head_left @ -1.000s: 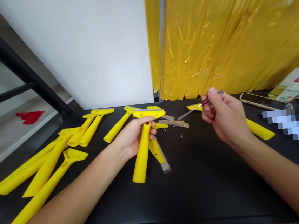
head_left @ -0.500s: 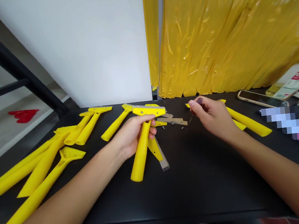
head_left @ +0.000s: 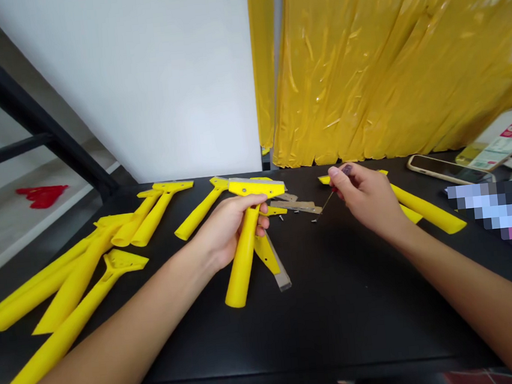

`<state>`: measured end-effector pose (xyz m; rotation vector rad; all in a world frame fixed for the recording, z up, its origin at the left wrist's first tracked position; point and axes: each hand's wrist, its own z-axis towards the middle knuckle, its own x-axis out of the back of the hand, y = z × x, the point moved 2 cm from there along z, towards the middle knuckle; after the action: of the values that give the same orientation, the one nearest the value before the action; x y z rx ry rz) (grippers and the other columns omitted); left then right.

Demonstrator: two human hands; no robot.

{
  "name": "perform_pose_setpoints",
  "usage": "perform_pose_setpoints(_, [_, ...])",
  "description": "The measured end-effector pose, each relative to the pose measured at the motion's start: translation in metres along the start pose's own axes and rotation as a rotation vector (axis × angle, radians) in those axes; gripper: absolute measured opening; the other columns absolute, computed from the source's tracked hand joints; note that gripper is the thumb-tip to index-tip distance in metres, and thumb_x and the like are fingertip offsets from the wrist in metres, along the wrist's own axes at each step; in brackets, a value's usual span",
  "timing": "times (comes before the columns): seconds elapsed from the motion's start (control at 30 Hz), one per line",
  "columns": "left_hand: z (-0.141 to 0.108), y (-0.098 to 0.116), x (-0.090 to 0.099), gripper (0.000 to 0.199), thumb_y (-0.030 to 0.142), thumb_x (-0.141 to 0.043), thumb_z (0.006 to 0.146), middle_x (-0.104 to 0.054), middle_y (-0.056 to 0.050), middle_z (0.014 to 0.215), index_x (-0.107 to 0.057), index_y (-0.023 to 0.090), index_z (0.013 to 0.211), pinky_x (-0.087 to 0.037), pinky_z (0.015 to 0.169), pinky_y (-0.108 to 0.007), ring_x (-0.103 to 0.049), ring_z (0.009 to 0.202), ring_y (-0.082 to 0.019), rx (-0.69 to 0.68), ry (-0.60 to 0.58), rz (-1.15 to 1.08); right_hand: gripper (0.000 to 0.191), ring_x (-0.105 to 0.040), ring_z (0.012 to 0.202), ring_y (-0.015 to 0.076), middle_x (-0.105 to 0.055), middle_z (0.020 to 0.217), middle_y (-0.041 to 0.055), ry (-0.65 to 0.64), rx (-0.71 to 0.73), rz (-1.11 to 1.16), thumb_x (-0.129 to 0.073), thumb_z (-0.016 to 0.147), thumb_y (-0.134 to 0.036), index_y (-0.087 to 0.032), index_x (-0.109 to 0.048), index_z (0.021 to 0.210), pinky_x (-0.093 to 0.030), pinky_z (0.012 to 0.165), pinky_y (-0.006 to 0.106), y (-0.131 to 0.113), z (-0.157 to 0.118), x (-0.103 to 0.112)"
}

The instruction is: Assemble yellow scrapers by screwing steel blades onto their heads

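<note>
A yellow scraper [head_left: 243, 259] with a metal blade along its head is gripped at the neck by my left hand [head_left: 229, 225]. My right hand [head_left: 367, 196] pinches a thin screwdriver [head_left: 328, 200], its shaft slanting down to the left. The tip is at a small screw [head_left: 314, 220] on the black table; whether it touches I cannot tell. Between the hands lie cardboard-sleeved blades [head_left: 300, 204] and a few more small screws [head_left: 281, 218]. A yellow clamp plate [head_left: 267, 255] and a blade strip [head_left: 284, 280] rest below the held scraper's head.
Several yellow scraper handles [head_left: 71, 276] lie at left, and another scraper [head_left: 201, 212] behind my left hand. Yellow handles [head_left: 429, 208] lie beyond my right wrist. A phone [head_left: 448, 170] is at the right back. A white panel [head_left: 159, 86] and yellow wrapped stack [head_left: 383, 59] stand behind the table.
The screwdriver's tip has moved down and left, to the small screw on the table. My left hand keeps the scraper in nearly the same place.
</note>
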<state>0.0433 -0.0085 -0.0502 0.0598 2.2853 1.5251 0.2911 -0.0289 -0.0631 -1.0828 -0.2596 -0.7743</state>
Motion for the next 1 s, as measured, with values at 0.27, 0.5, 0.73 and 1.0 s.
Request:
perform_pose_setpoints(0.27, [0.002, -0.005, 0.001, 0.015, 0.023, -0.074, 0.081, -0.061, -0.003, 0.072, -0.066, 0.013, 0.073, -0.046, 0.048, -0.023, -0.057, 0.054, -0.010, -0.007, -0.022, 0.029, 0.044, -0.046, 0.050, 0.0112, -0.050, 0.061, -0.0014, 0.001, -0.121, 0.333, -0.059, 0.093, -0.061, -0.021, -0.060, 0.075, -0.036, 0.045, 0.025, 0.000, -0.001, 0.000])
perform_pose_setpoints(0.5, [-0.005, -0.012, -0.007, 0.018, 0.025, -0.071, 0.085, -0.056, -0.001, 0.058, -0.063, 0.015, 0.072, -0.043, 0.046, -0.022, -0.052, 0.047, -0.010, 0.109, -0.043, 0.042, 0.031, -0.046, 0.048, 0.0114, -0.051, 0.062, -0.0013, 0.128, -0.045, 0.750, -0.064, 0.094, -0.049, -0.022, -0.063, 0.080, -0.040, 0.040, 0.026, -0.031, -0.008, 0.012])
perform_pose_setpoints(0.73, [-0.012, -0.015, -0.012, 0.019, 0.028, -0.071, 0.086, -0.055, 0.001, 0.059, -0.064, 0.014, 0.075, -0.044, 0.046, -0.020, -0.051, 0.046, -0.008, 0.204, -0.126, 0.032, 0.024, -0.058, 0.049, 0.0131, -0.061, 0.068, -0.0003, 0.139, 0.124, 0.694, -0.066, 0.095, -0.041, -0.021, -0.069, 0.084, -0.051, 0.043, 0.029, -0.040, -0.016, 0.011])
perform_pose_setpoints(1.0, [-0.011, -0.017, -0.012, 0.016, 0.025, -0.073, 0.084, -0.057, 0.000, 0.068, -0.065, 0.013, 0.077, -0.046, 0.045, -0.019, -0.054, 0.049, -0.008, 0.219, -0.122, 0.006, 0.022, -0.061, 0.051, 0.0118, -0.062, 0.073, -0.0001, 0.146, 0.192, 0.588, -0.063, 0.098, -0.037, -0.021, -0.069, 0.086, -0.053, 0.046, 0.028, -0.042, -0.021, 0.009])
